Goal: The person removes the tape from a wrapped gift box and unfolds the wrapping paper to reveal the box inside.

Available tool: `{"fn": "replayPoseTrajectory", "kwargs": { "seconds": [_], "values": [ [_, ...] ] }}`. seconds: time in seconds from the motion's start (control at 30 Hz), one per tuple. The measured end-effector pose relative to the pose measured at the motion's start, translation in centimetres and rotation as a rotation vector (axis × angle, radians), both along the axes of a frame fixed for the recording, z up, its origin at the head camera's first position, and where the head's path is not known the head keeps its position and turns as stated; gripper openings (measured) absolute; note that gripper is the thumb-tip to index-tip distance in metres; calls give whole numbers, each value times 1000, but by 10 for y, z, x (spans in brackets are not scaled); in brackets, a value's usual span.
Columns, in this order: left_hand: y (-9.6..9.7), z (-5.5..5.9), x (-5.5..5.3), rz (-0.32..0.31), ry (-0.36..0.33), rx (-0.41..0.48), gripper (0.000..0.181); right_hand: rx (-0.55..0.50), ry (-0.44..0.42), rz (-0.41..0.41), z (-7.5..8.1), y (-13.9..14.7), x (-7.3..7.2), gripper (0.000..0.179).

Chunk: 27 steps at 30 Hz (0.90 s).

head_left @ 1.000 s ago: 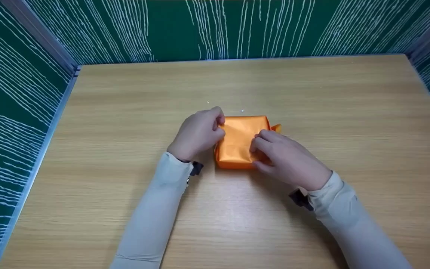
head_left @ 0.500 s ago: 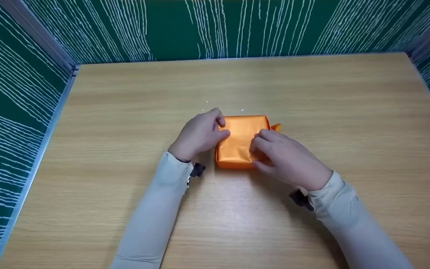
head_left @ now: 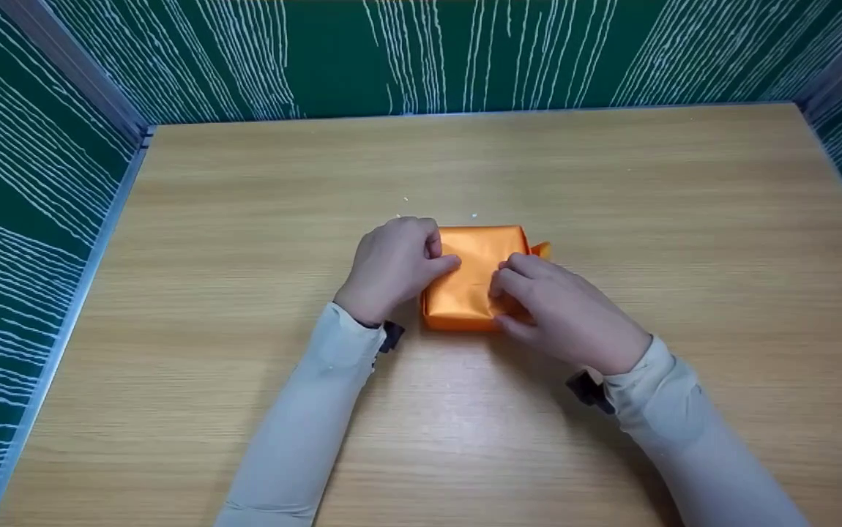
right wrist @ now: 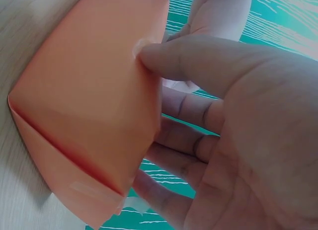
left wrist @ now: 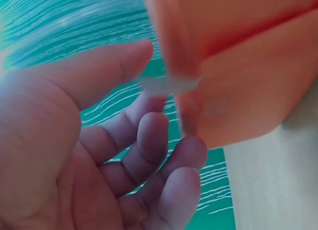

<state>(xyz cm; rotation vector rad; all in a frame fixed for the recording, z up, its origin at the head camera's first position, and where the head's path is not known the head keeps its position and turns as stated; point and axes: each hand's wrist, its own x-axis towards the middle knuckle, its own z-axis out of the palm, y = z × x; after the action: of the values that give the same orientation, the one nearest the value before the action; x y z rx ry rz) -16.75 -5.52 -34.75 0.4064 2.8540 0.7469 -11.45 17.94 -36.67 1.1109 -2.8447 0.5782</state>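
A package wrapped in shiny orange paper [head_left: 465, 293] lies on the wooden table between both hands. My left hand [head_left: 392, 260] is at its far left edge, with the thumb extended over the top. In the left wrist view, the thumb and loosely bent index finger stand apart, and a short strip of clear tape [left wrist: 169, 85] runs from the index fingertip to the package edge. My right hand [head_left: 564, 311] steadies the package's near right part. Its thumb presses the near face by the upper edge, over a shiny spot, while its fingers bend over the top.
An orange paper flap [head_left: 542, 250] sticks out at the package's right side. Tiny white scraps [head_left: 474, 215] lie beyond it on the table [head_left: 260, 219]. Green panels [head_left: 333, 58] with white streaks enclose the back and sides. More clear tape [right wrist: 136, 205] shows at the package's end.
My left thumb has slid right, farther over the package top and away from the index finger; the left hand has lowered slightly toward me. The right hand and package have stayed put.
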Motion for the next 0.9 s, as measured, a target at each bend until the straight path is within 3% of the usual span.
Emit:
{"fn": "replayPoseTrajectory", "kwargs": {
  "seconds": [0.07, 0.23, 0.33, 0.53, 0.67, 0.9],
  "values": [
    [1, -1, 0, 13, -17, -4, 33, 2, 0, 2, 0, 0, 0, 17],
    [0, -3, 0, 20, 17, -18, 23, 16, -17, -6, 1, -1, 0, 17],
    [2, -1, 2, -4, 75, -61, 16, 13, -15, -7, 1, -1, 0, 16],
    [15, 2, 12, -40, 247, -264, 16, 14, -17, -12, 2, -1, 1, 17],
    [19, 0, 14, -28, 319, -307, 19, 17, -19, -18, 3, -1, 1, 17],
    [21, -2, 15, -8, 309, -294, 19, 3, 0, -3, 1, -1, 1, 17]
  ]
}}
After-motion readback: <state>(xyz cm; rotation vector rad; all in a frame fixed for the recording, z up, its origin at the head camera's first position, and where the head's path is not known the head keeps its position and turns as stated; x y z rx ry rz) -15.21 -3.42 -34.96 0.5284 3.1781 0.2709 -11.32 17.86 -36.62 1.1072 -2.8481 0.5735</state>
